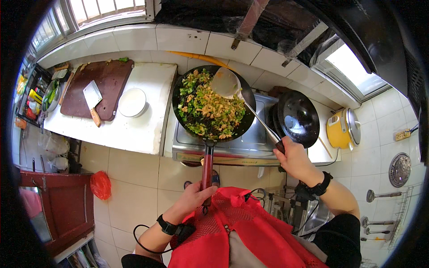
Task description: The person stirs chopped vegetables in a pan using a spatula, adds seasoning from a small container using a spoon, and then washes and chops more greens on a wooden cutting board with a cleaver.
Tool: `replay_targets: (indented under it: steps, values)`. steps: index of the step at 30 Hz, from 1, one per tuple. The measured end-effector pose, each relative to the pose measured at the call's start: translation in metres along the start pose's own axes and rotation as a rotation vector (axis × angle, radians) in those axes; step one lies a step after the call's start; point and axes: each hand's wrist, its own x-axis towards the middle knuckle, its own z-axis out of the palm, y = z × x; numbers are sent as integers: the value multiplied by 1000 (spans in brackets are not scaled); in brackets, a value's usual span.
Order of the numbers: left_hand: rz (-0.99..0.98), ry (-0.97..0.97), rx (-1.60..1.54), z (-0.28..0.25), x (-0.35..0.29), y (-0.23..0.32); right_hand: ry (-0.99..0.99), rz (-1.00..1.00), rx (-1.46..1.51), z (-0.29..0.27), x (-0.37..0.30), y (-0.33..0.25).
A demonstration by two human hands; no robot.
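Note:
My left hand (193, 201) is closed around the dark red handle of a black wok (178, 117), which sits over the left side of the gas stove. Chopped green vegetable and small pale-brown pieces (205, 105) fill the wok. Fingers wrapped, my right hand (294, 160) grips the dark end of a metal wok spatula (263, 124). Its broad head reaches over the upper right of the wok, above the food; whether it touches the food I cannot tell.
Right of the wok, a second black pan (298, 118) rests on the steel stove (192, 145), with a yellow rice cooker (343, 128) beyond. On the left counter lie a brown cutting board (80, 98), a cleaver (93, 94) and a white bowl (132, 102). Ladles (380, 195) hang on the right wall.

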Motion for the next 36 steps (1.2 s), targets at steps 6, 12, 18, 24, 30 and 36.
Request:
replay_targets:
  steps: [6,12,18,24,30,36]
  values:
    - [-15,9,-23,1,-3,3,-103,-30,-1,8,2,-6]
    - [6,23,-71,1,0,-4,-40,-56,-18,-38,-3,5]
    - [80,12,-97,2,8,-17,-318,40,-147,-118,13,-16]
    - [78,2,-100,1,7,-15,-392,-165,-416,-167,36,-46]
    - [24,14,-44,0,4,-9,-629,1,-525,-176,82,-76]
    - [48,12,-56,0,5,-12,-629,39,-237,-78,100,-58]
